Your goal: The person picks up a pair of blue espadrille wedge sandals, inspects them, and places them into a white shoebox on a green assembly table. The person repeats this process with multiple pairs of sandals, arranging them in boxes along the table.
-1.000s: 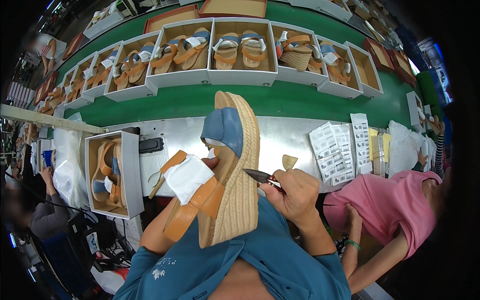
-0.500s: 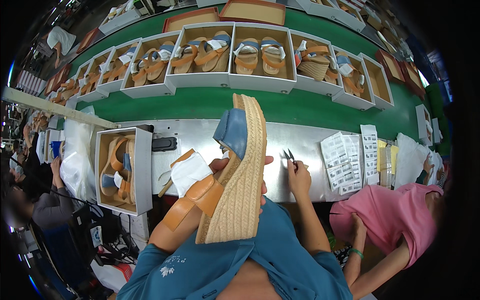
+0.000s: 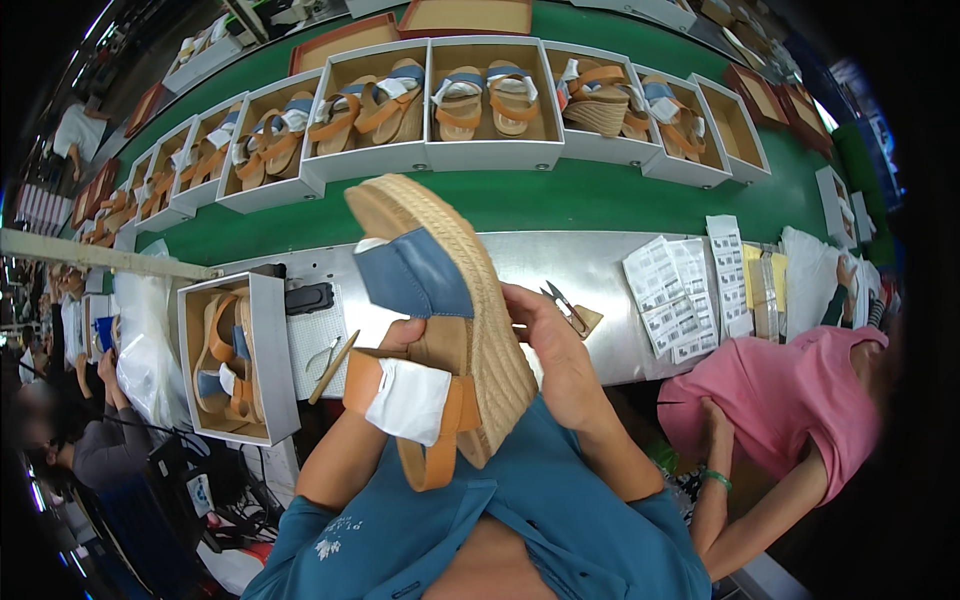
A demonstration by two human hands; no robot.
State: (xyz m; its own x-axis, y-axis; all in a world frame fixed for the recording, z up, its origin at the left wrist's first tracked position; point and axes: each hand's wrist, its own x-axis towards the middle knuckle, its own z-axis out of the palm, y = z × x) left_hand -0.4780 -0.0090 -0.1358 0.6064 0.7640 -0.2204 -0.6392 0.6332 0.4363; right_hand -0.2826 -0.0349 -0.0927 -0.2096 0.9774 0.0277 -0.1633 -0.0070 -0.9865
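Note:
A wedge sandal (image 3: 495,350) is held up in front of me, with a braided rope-like sole, a blue toe band and a tan ankle strap. White paper (image 3: 408,402) wraps part of the strap. My left hand (image 3: 400,338) grips the sandal from its inner side, thumb at the footbed; the other fingers are hidden. At the wedge's right side, my right hand (image 3: 560,355) holds the sole, its fingertips partly behind it. Thread snips (image 3: 568,310) with dark blades lie on the metal table (image 3: 530,255), beside a small tan piece.
Left, an open white box (image 3: 283,350) holds a pair of sandals. Near it lie a black case (image 3: 309,298), pliers (image 3: 321,359) and a wooden stick (image 3: 335,368). Sandal boxes (image 3: 487,155) line the green belt (image 3: 560,205). Label sheets (image 3: 670,298) and a person in pink (image 3: 770,420) are right.
My right hand has put the snips down on the table and moved to the sandal. The sandal has turned, showing more of its footbed and straps. The whole view has shifted slightly.

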